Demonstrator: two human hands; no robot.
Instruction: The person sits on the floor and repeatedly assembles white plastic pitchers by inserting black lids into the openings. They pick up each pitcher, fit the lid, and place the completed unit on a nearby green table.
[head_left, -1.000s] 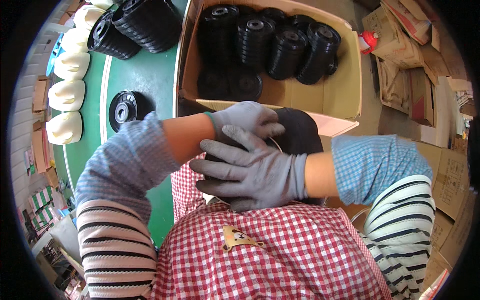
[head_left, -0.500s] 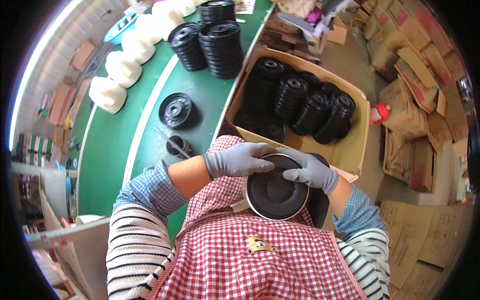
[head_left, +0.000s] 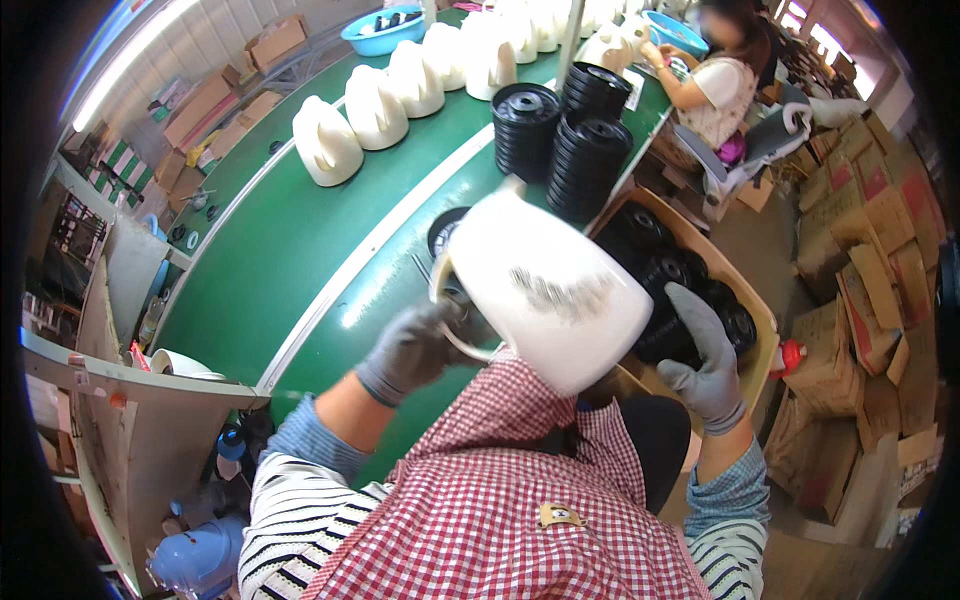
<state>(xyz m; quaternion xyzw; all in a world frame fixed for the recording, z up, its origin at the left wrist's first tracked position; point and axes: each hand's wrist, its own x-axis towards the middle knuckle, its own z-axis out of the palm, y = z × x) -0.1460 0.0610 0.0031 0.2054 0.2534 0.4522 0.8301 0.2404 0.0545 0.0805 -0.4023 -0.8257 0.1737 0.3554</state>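
Observation:
A white plastic kettle body hangs tilted over my lap, its spout up and its wide base end toward the lower right. My left hand, in a grey glove, is closed round the handle. My right hand, gloved too, is held apart from the base end, thumb and fingers spread with nothing in them. Behind the kettle a black round base lies on the green work surface, partly covered. A small black cylindrical part there is mostly hidden by the handle.
Stacks of black bases stand beyond the kettle. A row of white kettle bodies lines the far side. At right is an open carton of black bases. A co-worker sits at the far right, near a blue basin.
The kettle has turned from its black underside facing up to its white side showing. My left hand has moved onto the handle; my right hand has let go and moved right. The view has shifted.

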